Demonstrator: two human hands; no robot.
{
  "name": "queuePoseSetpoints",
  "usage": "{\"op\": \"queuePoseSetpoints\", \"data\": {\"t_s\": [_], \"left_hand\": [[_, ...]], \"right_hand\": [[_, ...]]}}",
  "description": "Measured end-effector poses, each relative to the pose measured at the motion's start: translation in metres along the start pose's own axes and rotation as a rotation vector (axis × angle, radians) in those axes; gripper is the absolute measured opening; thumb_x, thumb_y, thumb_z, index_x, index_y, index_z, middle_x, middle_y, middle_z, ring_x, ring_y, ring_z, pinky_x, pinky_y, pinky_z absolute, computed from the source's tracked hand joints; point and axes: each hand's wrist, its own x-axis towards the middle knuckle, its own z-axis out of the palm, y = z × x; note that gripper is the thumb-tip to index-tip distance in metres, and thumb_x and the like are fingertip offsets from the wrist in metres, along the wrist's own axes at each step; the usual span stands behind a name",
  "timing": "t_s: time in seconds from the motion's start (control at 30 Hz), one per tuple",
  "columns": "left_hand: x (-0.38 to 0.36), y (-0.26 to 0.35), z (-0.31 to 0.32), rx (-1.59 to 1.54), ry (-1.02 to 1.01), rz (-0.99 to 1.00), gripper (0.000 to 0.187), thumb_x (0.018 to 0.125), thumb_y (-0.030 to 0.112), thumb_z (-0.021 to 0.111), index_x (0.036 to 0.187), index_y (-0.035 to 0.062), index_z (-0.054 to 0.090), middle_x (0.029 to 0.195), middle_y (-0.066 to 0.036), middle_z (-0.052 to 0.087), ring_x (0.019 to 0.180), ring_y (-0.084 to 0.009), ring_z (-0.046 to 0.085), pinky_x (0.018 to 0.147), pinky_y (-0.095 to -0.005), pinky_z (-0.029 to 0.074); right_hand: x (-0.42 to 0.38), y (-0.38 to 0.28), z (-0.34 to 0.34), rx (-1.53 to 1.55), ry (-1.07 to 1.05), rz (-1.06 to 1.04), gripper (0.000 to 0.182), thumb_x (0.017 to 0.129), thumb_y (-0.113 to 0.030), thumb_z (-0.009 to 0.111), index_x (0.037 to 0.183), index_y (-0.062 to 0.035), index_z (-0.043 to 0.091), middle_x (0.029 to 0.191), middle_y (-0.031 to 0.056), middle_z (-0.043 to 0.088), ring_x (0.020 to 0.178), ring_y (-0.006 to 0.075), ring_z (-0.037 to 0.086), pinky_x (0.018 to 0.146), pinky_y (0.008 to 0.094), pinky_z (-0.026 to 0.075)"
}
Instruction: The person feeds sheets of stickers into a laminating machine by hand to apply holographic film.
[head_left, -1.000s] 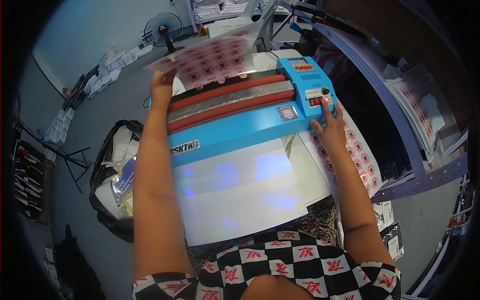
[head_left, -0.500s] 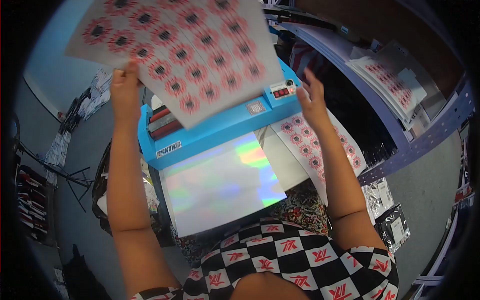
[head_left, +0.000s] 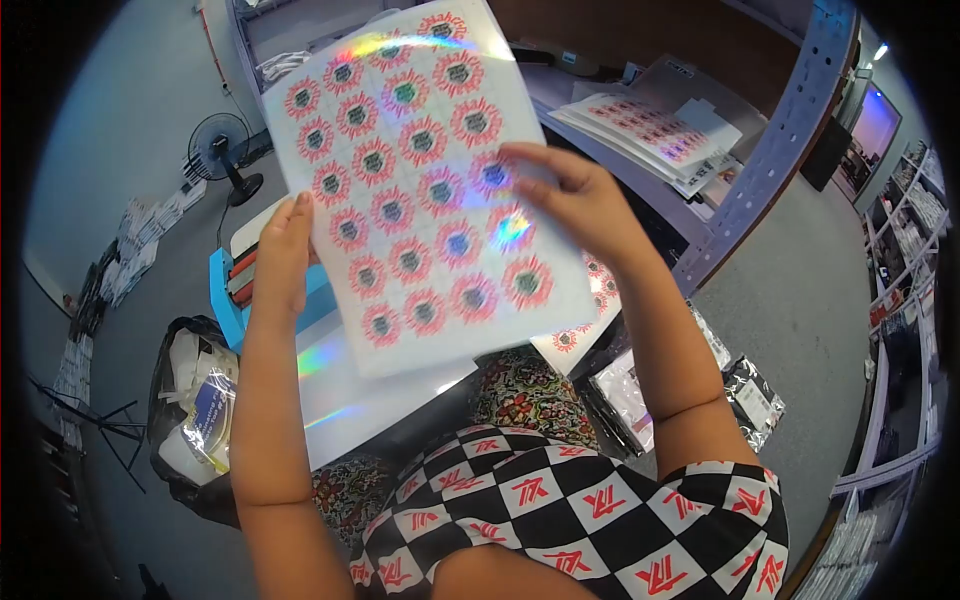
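Observation:
My left hand [head_left: 287, 250] grips the left edge of a sticker sheet [head_left: 405, 215], printed with rows of round red badges with dark centres. The sheet is raised and tilted, and rainbow glints show across its surface. My right hand [head_left: 585, 205] is in front of the sheet's right side, with thumb and index finger apart over the print. Behind the sheet, a blue laminator [head_left: 228, 300] with red rollers is mostly hidden. A shiny holographic sheet [head_left: 385, 410] lies below, before my lap. Another printed sheet [head_left: 565, 342] shows beneath my right forearm.
A stack of printed sheets [head_left: 650, 130] rests on the shelf at the upper right. At the left stand a black-lined bin [head_left: 190, 440] holding wrappers and a fan [head_left: 220, 155]. Plastic-wrapped packets [head_left: 750, 400] lie on the right, near metal shelving [head_left: 905, 240].
The sticker sheet has come lower and closer, turning more face-on. My right hand has moved from beside the laminator's controls to the sheet's front. The view has shifted to the right.

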Motion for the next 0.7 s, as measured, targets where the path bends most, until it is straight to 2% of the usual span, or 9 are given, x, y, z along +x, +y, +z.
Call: {"op": "queuePoseSetpoints", "data": {"t_s": [0.07,0.1,0.17,0.2,0.33,0.43,0.5,0.57,0.7], "left_hand": [[-0.023,0.007,0.005,0.044,-0.031,-0.015,0.035,0.088,0.029,0.048,0.112,0.0031,0.051,0.108,-0.008,0.055,0.082,-0.0109,0.058,0.068,-0.0274,0.045],[-0.028,-0.007,0.000,0.129,-0.066,-0.048,0.043,0.086,0.033,0.051,0.120,0.0059,0.047,0.120,-0.012,0.048,0.096,-0.0189,0.055,0.081,-0.0322,0.042],[-0.051,-0.057,-0.015,0.737,-0.278,0.141,0.051,0.083,0.035,0.053,0.123,0.0061,0.042,0.119,-0.015,0.048,0.107,-0.0262,0.049,0.091,-0.0342,0.037],[-0.078,-0.058,-0.008,0.868,-0.388,0.073,0.056,0.081,0.035,0.056,0.125,0.0061,0.040,0.123,-0.018,0.044,0.116,-0.0311,0.039,0.097,-0.0359,0.031],[-0.139,-0.095,-0.015,1.251,-0.507,0.075,0.063,0.072,0.036,0.063,0.124,0.0070,0.042,0.129,-0.021,0.035,0.121,-0.0344,0.032,0.098,-0.0419,0.029],[-0.156,-0.103,-0.021,1.217,-0.471,-0.063,0.057,0.071,0.033,0.065,0.119,0.0079,0.048,0.127,-0.021,0.038,0.120,-0.0343,0.034,0.097,-0.0416,0.031],[-0.160,-0.108,-0.022,1.202,-0.442,-0.013,0.051,0.071,0.030,0.065,0.115,0.0079,0.051,0.126,-0.020,0.040,0.118,-0.0340,0.037,0.095,-0.0400,0.033],[-0.165,-0.106,-0.024,1.183,-0.443,-0.010,0.044,0.072,0.027,0.064,0.111,0.0078,0.054,0.124,-0.019,0.042,0.115,-0.0334,0.040,0.093,-0.0384,0.036],[-0.158,-0.102,-0.024,1.137,-0.477,0.052,0.032,0.074,0.021,0.062,0.102,0.0069,0.059,0.117,-0.017,0.049,0.104,-0.0320,0.050,0.087,-0.0358,0.041]], "right_hand": [[0.013,0.010,-0.027,0.166,0.268,0.130,0.035,0.078,-0.004,0.058,0.113,-0.0058,0.055,0.105,0.0097,0.057,0.087,0.0119,0.055,0.076,0.0263,0.046],[0.024,0.020,-0.051,0.163,0.375,0.164,0.036,0.079,-0.004,0.057,0.114,-0.0062,0.054,0.104,0.0089,0.058,0.084,0.0121,0.056,0.073,0.0255,0.047],[0.050,0.063,-0.119,0.080,0.536,0.207,0.036,0.080,-0.005,0.057,0.115,-0.0068,0.053,0.102,0.0078,0.058,0.079,0.0123,0.057,0.066,0.0245,0.049],[0.060,0.090,-0.154,0.001,0.590,0.217,0.036,0.080,-0.007,0.058,0.115,-0.0070,0.053,0.101,0.0076,0.058,0.077,0.0125,0.058,0.063,0.0242,0.049],[0.067,0.133,-0.220,-0.124,0.768,0.378,0.041,0.077,-0.022,0.062,0.115,-0.0087,0.053,0.092,0.0071,0.060,0.071,0.0130,0.058,0.059,0.0241,0.049],[0.081,0.207,-0.297,-0.838,0.474,0.670,0.049,0.076,-0.033,0.060,0.118,-0.0097,0.050,0.093,0.0078,0.059,0.081,0.0178,0.057,0.066,0.0315,0.047],[0.081,0.226,-0.300,-1.142,0.309,0.804,0.055,0.077,-0.042,0.055,0.121,-0.0105,0.047,0.101,0.0097,0.058,0.094,0.0229,0.054,0.078,0.0369,0.043],[0.070,0.183,-0.271,-1.564,0.143,0.938,0.060,0.077,-0.049,0.051,0.123,-0.0108,0.045,0.109,0.0114,0.056,0.106,0.0269,0.049,0.089,0.0405,0.036],[0.068,0.165,-0.256,-1.427,0.505,0.710,0.060,0.073,-0.050,0.056,0.126,-0.0261,0.041,0.132,0.0173,0.027,0.118,0.0345,0.036,0.096,0.0422,0.032]]}}
